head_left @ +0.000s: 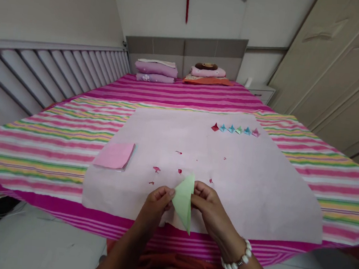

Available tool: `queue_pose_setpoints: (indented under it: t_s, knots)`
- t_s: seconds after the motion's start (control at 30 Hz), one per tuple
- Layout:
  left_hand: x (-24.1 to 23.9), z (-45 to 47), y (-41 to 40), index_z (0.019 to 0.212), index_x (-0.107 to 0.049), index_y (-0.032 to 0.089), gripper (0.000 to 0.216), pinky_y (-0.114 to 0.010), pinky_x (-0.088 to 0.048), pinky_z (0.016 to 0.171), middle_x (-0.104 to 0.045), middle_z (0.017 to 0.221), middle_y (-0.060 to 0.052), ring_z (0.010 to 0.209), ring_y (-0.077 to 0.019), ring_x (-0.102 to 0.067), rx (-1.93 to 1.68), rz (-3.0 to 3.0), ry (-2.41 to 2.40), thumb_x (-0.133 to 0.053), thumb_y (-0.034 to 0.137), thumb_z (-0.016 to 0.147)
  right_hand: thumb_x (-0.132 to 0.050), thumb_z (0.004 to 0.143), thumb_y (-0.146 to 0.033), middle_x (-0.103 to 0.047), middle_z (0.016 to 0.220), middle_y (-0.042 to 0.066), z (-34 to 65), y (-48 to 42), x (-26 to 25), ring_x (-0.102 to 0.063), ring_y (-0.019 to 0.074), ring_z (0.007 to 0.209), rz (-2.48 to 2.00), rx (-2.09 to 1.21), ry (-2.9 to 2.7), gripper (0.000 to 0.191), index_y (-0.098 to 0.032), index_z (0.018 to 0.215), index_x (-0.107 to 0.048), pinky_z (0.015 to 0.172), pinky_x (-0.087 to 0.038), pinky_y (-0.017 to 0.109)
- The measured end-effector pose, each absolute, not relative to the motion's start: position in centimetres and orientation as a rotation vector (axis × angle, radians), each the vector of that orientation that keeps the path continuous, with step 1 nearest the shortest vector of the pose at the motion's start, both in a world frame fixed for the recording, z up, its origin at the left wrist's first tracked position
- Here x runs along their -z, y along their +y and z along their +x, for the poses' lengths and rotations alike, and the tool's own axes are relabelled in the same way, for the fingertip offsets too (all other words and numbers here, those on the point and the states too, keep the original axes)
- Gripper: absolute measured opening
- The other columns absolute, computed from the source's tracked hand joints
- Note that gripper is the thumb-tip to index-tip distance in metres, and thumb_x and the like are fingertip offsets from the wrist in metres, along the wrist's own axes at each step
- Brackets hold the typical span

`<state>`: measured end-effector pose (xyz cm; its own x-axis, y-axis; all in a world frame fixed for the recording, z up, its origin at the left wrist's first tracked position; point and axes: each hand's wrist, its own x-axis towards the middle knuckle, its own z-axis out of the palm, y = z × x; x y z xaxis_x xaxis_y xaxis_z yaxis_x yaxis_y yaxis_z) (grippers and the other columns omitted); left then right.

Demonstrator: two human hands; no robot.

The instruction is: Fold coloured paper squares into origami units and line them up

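Left hand (159,201) is pinching the left corner of a pale green folded-paper triangle (184,201), thumb showing. Right hand (209,205) curls in at its right edge, tips partly hidden, can't tell if it's pinching. Triangle's over the big pale-pink sheet's (255,202) near side.

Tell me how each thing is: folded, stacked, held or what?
Green paper: folded, held up
Left hand: pinching the green paper
Right hand: touching the green paper
Pink paper pile: lying flat
Small folded papers: in a row
Red scraps: scattered
Pale sheet: spread out
Purple bedding: stacked
Bracelet: worn
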<state>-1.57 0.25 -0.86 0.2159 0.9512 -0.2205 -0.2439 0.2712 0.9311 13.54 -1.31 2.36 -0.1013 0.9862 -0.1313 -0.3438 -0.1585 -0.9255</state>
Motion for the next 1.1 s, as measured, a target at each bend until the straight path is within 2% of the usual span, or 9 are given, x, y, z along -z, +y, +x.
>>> queue_pose_setpoints:
  t_s: [0.23, 0.47, 0.67, 0.83, 1.0, 1.1]
  knots:
    - [1.0, -0.8, 0.3, 0.065, -0.055, 0.015, 0.038, -0.019, -0.018, 0.045, -0.042, 0.045, 0.008, 0.043, -0.0044, -0.029, -1.001, 0.883, 1.044, -0.072, 0.048, 0.066, -0.073, 0.068, -0.036, -0.047, 0.049, -0.006, 12.7, -1.1, -1.1, -0.04, 0.0105, 0.047, -1.064, -1.353, -1.031, 0.02, -0.019, 0.067, -0.062, 0.047, -0.034, 0.023]
    - [0.9, -0.9, 0.1, 0.056, -0.042, 0.016, 0.044, -0.019, -0.015, 0.044, -0.034, 0.046, 0.009, 0.043, -0.0034, -0.024, -0.913, 0.718, 0.816, -0.07, 0.045, 0.071, -0.062, 0.081, -0.045, -0.049, 0.05, -0.005, 13.0, -1.5, -1.8, -0.044, 0.0102, 0.048, -1.039, -1.401, -1.017, 0.033, -0.018, 0.063, -0.056, 0.049, -0.035, 0.023]
    - [0.9, -1.0, -0.1, 0.054, -0.039, 0.017, 0.045, -0.019, -0.018, 0.043, -0.032, 0.045, 0.009, 0.042, -0.0043, -0.022, -0.829, 0.665, 0.726, -0.068, 0.045, 0.075, -0.059, 0.084, -0.042, -0.052, 0.048, -0.004, 13.5, -1.6, -1.8, -0.048, 0.0112, 0.048, -1.01, -1.462, -0.97, 0.029, -0.017, 0.069, -0.059, 0.052, -0.037, 0.024]
    - [1.7, -0.9, -0.2, 0.055, -0.043, 0.017, 0.042, -0.019, -0.019, 0.043, -0.029, 0.044, 0.01, 0.041, -0.004, -0.02, -0.832, 0.569, 0.686, -0.071, 0.042, 0.073, -0.067, 0.079, -0.035, -0.058, 0.061, -0.004, 13.3, -1.5, -1.8, -0.051, 0.01, 0.053, -0.908, -1.414, -0.903, 0.02, -0.018, 0.089, -0.063, 0.051, -0.041, 0.023]
    - [1.6, -0.6, -0.4, 0.057, -0.046, 0.016, 0.038, -0.019, -0.02, 0.044, -0.029, 0.044, 0.01, 0.04, -0.0042, -0.022, -0.831, 0.551, 0.658, -0.069, 0.04, 0.075, -0.071, 0.075, -0.028, -0.056, 0.067, -0.007, 13.2, -1.8, -1.9, -0.052, 0.0093, 0.053, -0.896, -1.321, -0.845, 0.047, -0.025, 0.119, -0.055, 0.05, -0.046, 0.023]
    - [0.9, -0.3, -0.6, 0.052, -0.041, 0.017, 0.045, -0.02, -0.021, 0.045, -0.033, 0.044, 0.008, 0.042, -0.0048, -0.028, -0.849, 0.59, 0.702, -0.07, 0.043, 0.073, -0.07, 0.077, -0.029, -0.057, 0.066, -0.006, 13.4, -1.9, -1.8, -0.052, 0.0096, 0.055, -0.92, -1.286, -0.876, 0.047, -0.024, 0.122, -0.055, 0.052, -0.047, 0.023]
